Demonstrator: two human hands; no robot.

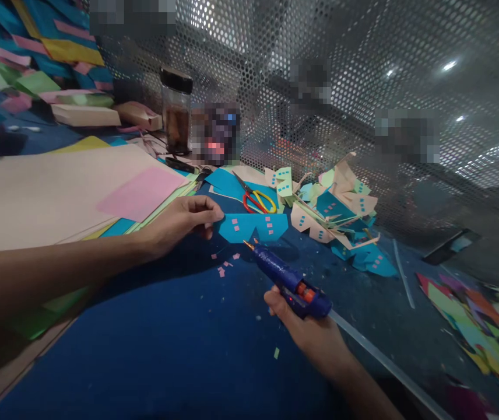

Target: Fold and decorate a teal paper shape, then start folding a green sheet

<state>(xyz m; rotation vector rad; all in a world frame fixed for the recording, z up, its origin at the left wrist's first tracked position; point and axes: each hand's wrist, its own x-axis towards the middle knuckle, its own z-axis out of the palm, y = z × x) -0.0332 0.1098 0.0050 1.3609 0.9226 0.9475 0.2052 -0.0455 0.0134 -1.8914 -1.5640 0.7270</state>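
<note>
In left hand [186, 219], extending rightward: blue paper cutout [250, 221].

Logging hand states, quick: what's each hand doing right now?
Left hand: closed, pinching the left end of the blue paper piece.
Right hand: closed around the blue glue gun, nozzle toward the paper.

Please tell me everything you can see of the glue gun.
The glue gun has a glossy, dark blue, plastic-looking body with orange-red parts showing through an opening and a small red light. A long translucent stick runs out of its rear. The right hand grips it above the blue table. Its orange-tipped nozzle points toward the blue paper piece; whether they touch is unclear.
</note>
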